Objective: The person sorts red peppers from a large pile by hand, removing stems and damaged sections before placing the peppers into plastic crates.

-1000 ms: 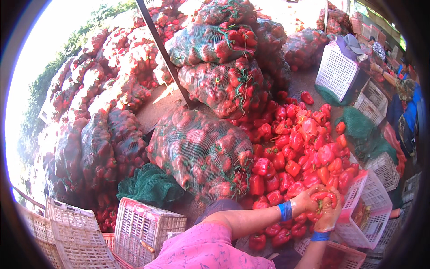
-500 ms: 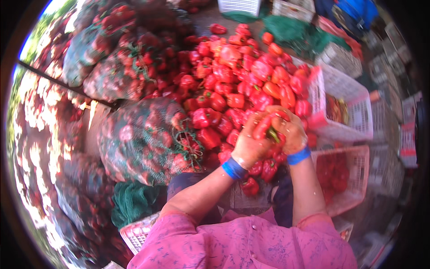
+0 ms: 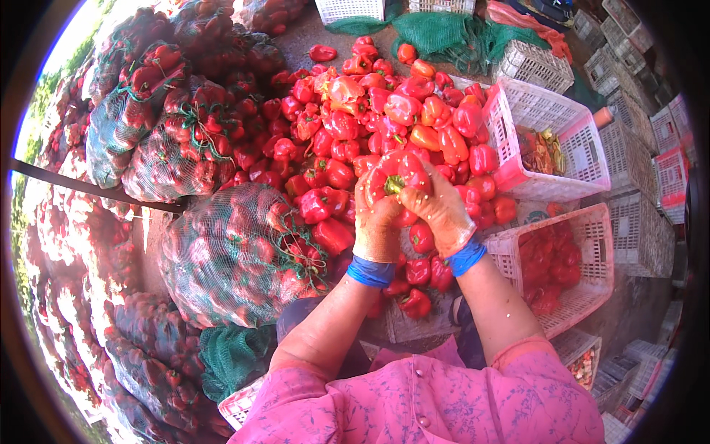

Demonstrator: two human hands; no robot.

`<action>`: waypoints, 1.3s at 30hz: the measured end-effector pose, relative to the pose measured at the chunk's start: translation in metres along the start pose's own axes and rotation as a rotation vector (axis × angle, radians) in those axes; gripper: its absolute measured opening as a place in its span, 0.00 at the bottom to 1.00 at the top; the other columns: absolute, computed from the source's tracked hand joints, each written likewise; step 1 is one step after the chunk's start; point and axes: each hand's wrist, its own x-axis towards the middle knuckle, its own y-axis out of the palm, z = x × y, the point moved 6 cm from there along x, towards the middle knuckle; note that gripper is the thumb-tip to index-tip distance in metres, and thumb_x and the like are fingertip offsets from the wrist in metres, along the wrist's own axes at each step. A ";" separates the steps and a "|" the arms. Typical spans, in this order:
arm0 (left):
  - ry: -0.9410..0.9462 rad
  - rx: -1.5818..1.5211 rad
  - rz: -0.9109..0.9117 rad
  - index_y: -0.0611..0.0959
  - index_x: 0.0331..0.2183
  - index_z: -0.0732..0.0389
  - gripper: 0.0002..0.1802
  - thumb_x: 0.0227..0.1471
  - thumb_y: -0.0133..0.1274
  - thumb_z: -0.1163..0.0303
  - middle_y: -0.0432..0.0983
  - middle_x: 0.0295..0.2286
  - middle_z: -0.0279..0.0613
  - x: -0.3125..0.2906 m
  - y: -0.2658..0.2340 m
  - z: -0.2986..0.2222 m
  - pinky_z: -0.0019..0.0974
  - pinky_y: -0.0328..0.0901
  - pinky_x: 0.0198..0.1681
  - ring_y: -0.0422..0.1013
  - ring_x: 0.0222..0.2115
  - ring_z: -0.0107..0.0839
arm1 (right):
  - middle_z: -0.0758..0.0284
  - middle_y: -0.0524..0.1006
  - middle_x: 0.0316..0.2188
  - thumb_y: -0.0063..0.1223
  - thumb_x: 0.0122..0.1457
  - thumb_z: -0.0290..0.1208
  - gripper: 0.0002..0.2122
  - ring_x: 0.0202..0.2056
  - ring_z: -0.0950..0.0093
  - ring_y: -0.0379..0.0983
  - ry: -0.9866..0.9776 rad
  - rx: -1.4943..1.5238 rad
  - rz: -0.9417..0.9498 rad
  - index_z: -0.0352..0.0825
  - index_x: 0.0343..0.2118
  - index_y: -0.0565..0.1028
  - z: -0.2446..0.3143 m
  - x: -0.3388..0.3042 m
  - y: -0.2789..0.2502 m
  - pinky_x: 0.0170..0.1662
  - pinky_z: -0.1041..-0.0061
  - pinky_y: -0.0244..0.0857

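A red bell pepper [image 3: 412, 169] is gripped between my two hands, its green stem end turned up toward me. My left hand [image 3: 376, 228], in an orange glove with a blue band at the wrist, wraps its left side. On the other side, my right hand [image 3: 446, 223], gloved and banded alike, has its thumb pressed beside the stem. Small pale specks, like seeds, cling to the gloves. Both hands are over the near part of a large heap of red bell peppers [image 3: 342, 126]. The fingers' far sides are hidden behind the pepper.
Full mesh sacks of peppers [image 3: 233, 259] crowd the left. To the right stand a crate [image 3: 547, 189] with scraps in it and a pinkish crate [image 3: 584, 300] holding red peppers. Green netting [image 3: 440, 41] lies at the back, and stacked crates [image 3: 629, 229] line the far right.
The view has shifted. The pepper in my hands has turned, bringing its stem end up into plain sight, and both hands have moved left in the picture.
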 end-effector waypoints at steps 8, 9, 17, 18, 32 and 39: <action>-0.256 0.019 0.257 0.64 0.63 0.59 0.37 0.53 0.55 0.65 0.67 0.57 0.43 0.001 0.014 -0.019 0.43 0.61 0.61 0.65 0.58 0.37 | 0.69 0.77 0.47 0.63 0.54 0.38 0.29 0.48 0.79 0.73 0.028 -0.036 0.130 0.31 0.58 0.71 0.026 -0.002 -0.014 0.55 0.76 0.65; -0.295 -0.060 0.312 0.64 0.62 0.59 0.40 0.50 0.59 0.64 0.69 0.55 0.42 0.002 0.017 -0.018 0.41 0.62 0.60 0.67 0.56 0.35 | 0.69 0.77 0.48 0.61 0.54 0.38 0.29 0.48 0.78 0.73 0.069 -0.068 0.192 0.30 0.58 0.71 0.029 0.000 -0.015 0.55 0.75 0.66; -0.300 -0.361 0.134 0.69 0.59 0.60 0.36 0.48 0.57 0.71 0.73 0.51 0.43 0.007 0.011 -0.002 0.42 0.65 0.58 0.71 0.52 0.40 | 0.64 0.72 0.54 0.63 0.52 0.17 0.42 0.50 0.76 0.72 -0.031 0.054 0.092 0.29 0.69 0.51 0.018 -0.012 -0.002 0.57 0.75 0.68; -0.294 -0.289 0.112 0.69 0.59 0.60 0.36 0.47 0.57 0.71 0.73 0.51 0.43 0.007 0.009 0.001 0.42 0.65 0.58 0.71 0.52 0.40 | 0.64 0.72 0.54 0.63 0.53 0.17 0.42 0.50 0.76 0.72 -0.026 0.037 0.034 0.29 0.69 0.51 0.013 -0.012 -0.003 0.57 0.74 0.68; -0.379 0.020 0.372 0.60 0.64 0.59 0.53 0.34 0.62 0.68 0.65 0.58 0.43 -0.034 0.012 -0.011 0.44 0.58 0.64 0.63 0.60 0.39 | 0.69 0.77 0.51 0.67 0.49 0.20 0.29 0.52 0.76 0.74 0.109 -0.049 0.188 0.33 0.57 0.73 0.008 -0.043 -0.023 0.56 0.73 0.69; -0.714 -0.263 0.443 0.64 0.62 0.64 0.51 0.32 0.61 0.70 0.70 0.55 0.51 -0.045 0.014 -0.001 0.47 0.62 0.62 0.68 0.56 0.47 | 0.65 0.80 0.47 0.63 0.52 0.20 0.25 0.46 0.75 0.77 0.171 -0.028 0.184 0.29 0.56 0.73 0.009 -0.052 -0.030 0.54 0.74 0.71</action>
